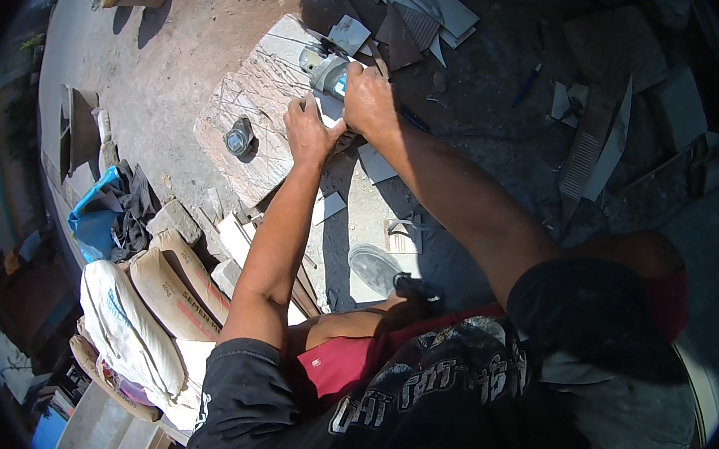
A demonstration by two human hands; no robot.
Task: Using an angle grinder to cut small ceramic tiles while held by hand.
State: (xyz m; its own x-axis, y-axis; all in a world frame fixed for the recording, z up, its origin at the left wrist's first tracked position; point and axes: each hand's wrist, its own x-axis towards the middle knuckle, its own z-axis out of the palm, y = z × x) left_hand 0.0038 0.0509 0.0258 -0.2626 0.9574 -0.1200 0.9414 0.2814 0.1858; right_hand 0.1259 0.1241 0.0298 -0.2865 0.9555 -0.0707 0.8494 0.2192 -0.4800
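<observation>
Grey tool (330, 75) | gripped, jutting left from right hand (370, 104) | left hand (308, 134) half-curled, hold unclear

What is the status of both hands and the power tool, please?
Right hand on grey power tool. Left hand at white piece, grip unclear. Small dark device on scored slab, apart from both hands.

The right hand (370, 101) is gripping a grey power tool (330, 75) over a scored slab (251, 99). The left hand (308, 134) is touching a white tile piece (332, 109) just beside the tool. A rounded grey object (238, 137) is resting on the slab. Filled sacks (165, 280) are lying nearer the body, on the left.
</observation>
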